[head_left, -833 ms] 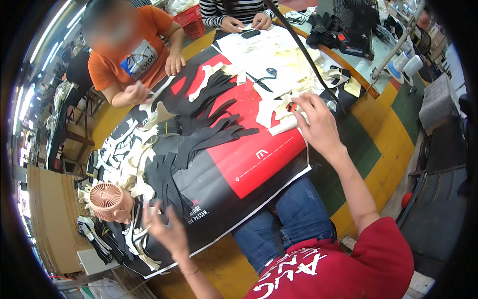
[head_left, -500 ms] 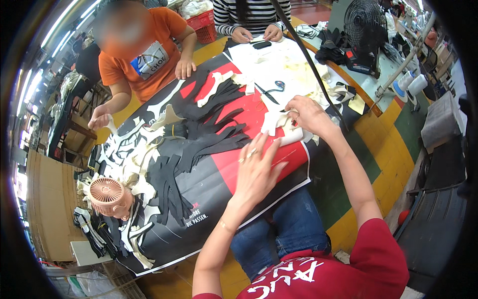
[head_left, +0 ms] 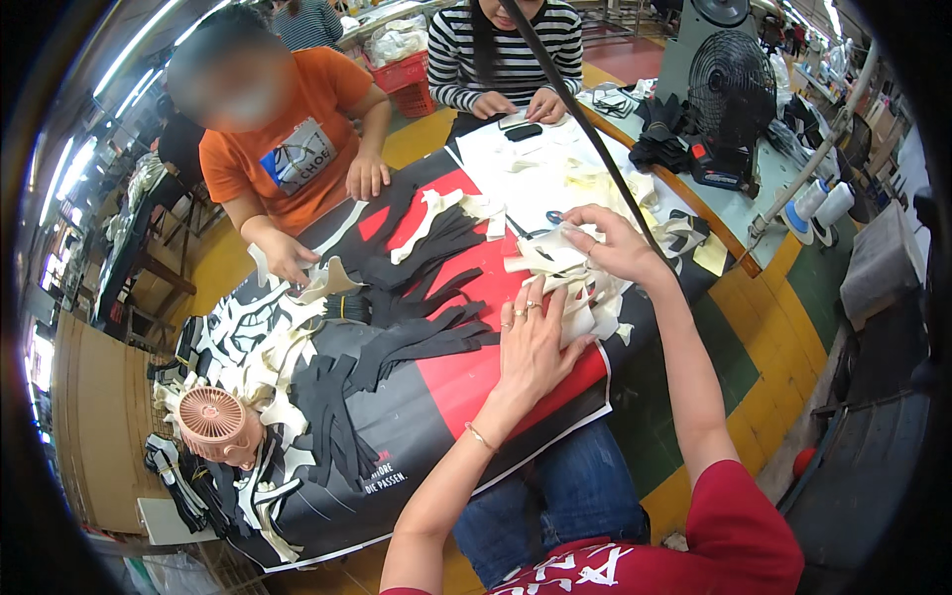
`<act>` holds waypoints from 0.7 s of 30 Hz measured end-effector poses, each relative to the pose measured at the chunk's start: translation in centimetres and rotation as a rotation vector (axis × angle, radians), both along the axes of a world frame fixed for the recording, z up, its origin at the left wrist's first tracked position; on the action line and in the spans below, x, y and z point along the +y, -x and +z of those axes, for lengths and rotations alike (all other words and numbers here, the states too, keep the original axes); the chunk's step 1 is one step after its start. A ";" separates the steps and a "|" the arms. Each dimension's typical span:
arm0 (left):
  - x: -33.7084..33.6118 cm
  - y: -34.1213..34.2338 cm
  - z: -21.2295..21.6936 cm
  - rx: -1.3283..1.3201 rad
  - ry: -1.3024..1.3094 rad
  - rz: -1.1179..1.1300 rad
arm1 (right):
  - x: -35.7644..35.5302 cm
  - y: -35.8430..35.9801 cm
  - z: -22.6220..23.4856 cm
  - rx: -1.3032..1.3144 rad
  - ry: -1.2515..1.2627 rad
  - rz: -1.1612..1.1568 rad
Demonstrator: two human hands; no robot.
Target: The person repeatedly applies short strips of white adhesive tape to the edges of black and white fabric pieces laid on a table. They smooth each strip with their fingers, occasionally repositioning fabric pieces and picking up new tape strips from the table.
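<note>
Head view. Left hand (head_left: 533,347) is lying palm down at the near left edge of a heap of cream fabric cutouts (head_left: 593,290): fingers straight, slightly parted, thumb splayed to the right, nothing visibly gripped. Fingertips are seemingly touching the cloth, probably steadying the loose edge or keeping pieces from sliding out.

Right hand (head_left: 617,241) is hovering over the far side of the heap, fingers curled, thumb close to the index finger. Cream cloth is showing right under the tips; whether they are pinching a piece, I cannot tell. With the hands sitting on opposite sides, they are perhaps hemming the heap in.

Heap is lying between the two hands, its long axis slanting from left of the right hand's fingertips down toward the near right, past the left thumb. Single pieces are overlapping at mixed angles; the uppermost is pointing one end leftward, just beyond the left fingertips.

Left of the left hand, black fabric strips (head_left: 436,342) are fanning out, several loose ends pointing toward it; they are presumably being sorted apart by colour. Scissors (head_left: 553,216) are lying just beyond the right fingertips, only the blue handle clearly showing. Under everything, a red-and-black printed sheet (head_left: 456,389) is covering the table, perhaps as protection.
</note>
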State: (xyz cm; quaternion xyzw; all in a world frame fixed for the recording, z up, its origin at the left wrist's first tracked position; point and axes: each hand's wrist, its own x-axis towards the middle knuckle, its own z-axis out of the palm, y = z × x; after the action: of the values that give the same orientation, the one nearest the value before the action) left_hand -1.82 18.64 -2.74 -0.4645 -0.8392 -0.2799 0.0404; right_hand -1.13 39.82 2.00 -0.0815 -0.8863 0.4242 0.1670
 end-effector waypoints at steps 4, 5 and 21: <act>1.2 1.1 0.4 0.020 -0.118 0.003 | 0.1 0.3 0.2 -0.034 0.362 0.121; 1.9 1.5 0.2 0.036 -0.141 0.009 | 0.0 0.4 0.1 -0.066 0.393 0.103; 4.9 1.5 -3.1 -0.037 0.142 -0.038 | 7.1 3.9 6.2 0.500 1.198 -0.132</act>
State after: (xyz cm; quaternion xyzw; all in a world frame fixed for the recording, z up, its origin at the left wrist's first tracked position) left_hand -3.29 23.57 -5.82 -0.4767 -0.8487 -0.2287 -0.0133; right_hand -5.08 46.93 8.16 -0.1134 -0.4242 0.8397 0.3195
